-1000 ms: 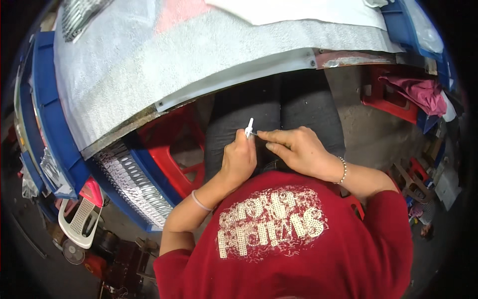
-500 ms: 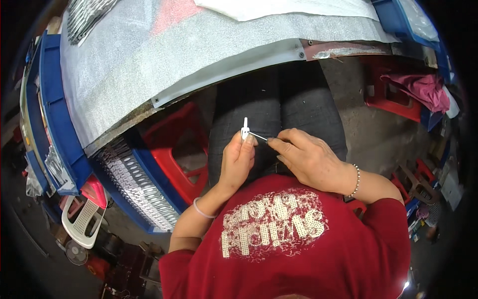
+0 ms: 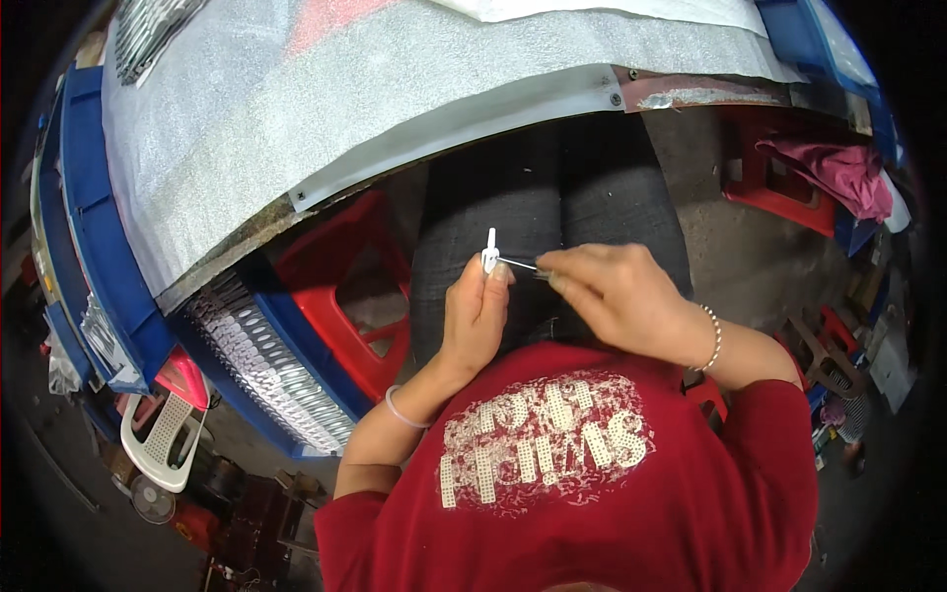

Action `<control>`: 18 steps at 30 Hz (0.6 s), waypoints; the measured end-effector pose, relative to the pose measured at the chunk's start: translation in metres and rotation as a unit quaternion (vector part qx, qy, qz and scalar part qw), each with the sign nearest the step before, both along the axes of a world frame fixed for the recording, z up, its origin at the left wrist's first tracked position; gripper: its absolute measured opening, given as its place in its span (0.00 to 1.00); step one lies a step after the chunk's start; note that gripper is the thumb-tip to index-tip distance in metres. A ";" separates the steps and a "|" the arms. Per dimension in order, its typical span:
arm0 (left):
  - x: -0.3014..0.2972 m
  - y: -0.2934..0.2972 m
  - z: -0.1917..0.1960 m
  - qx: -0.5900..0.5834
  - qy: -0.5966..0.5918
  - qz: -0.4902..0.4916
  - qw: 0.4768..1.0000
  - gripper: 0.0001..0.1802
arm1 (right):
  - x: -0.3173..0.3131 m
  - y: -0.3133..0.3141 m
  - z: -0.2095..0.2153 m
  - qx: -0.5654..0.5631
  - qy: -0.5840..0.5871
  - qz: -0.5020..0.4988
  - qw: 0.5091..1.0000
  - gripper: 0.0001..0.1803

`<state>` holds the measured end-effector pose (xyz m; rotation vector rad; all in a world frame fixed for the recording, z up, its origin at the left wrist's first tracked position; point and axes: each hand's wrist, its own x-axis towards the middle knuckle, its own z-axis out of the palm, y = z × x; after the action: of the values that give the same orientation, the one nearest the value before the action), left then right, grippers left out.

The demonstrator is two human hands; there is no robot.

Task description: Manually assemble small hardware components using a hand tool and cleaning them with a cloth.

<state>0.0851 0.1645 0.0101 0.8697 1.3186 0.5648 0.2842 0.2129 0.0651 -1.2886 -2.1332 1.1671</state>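
Note:
Above my lap, my left hand [image 3: 473, 318] is closed on a small white plastic piece [image 3: 490, 259], thumb against it, with its narrow tip pointing away from me. A thin light-coloured rod [image 3: 517, 264] reaches from the piece's right side to the fingertips of my right hand [image 3: 627, 298], which pinches its other end. The rod's inner end touches the white piece or enters it; I cannot tell which. Fingers cover part of both things.
A table with a foam sheet [image 3: 256, 128] spans the far side, slim metallic pieces [image 3: 150, 37] at its left corner. Below left stands a blue bin [image 3: 340, 395] of shiny flat pieces beside a red stool [image 3: 345, 296]. Another red stool [image 3: 779, 187] with maroon cloth [image 3: 838, 178] is at right.
My right hand has turned slightly and its fingers have shifted on the rod. My left hand and the white piece have moved a little to the right.

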 end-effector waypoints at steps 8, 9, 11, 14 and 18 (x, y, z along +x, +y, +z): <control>0.006 0.002 -0.007 0.200 0.146 -0.024 0.969 0.09 | -0.013 -0.002 0.001 0.047 -0.096 0.069 0.992 0.18; 0.006 0.001 -0.008 0.206 0.160 -0.032 0.965 0.09 | -0.013 0.000 -0.011 -0.003 0.023 -0.006 1.000 0.18; 0.007 0.000 -0.008 0.215 0.173 -0.041 0.960 0.09 | -0.005 0.002 -0.018 -0.346 0.139 -0.102 0.922 0.16; 0.009 0.002 -0.010 0.184 0.125 -0.024 0.975 0.09 | -0.016 0.011 0.016 -0.025 -0.191 0.140 0.971 0.18; 0.004 -0.001 -0.013 0.222 0.115 -0.007 0.968 0.08 | -0.022 0.013 0.019 0.063 -0.243 0.225 0.941 0.23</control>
<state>0.0892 0.1639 -0.0031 1.3440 1.4172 0.7830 0.2624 0.2256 0.0846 -1.1518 -2.9309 0.9042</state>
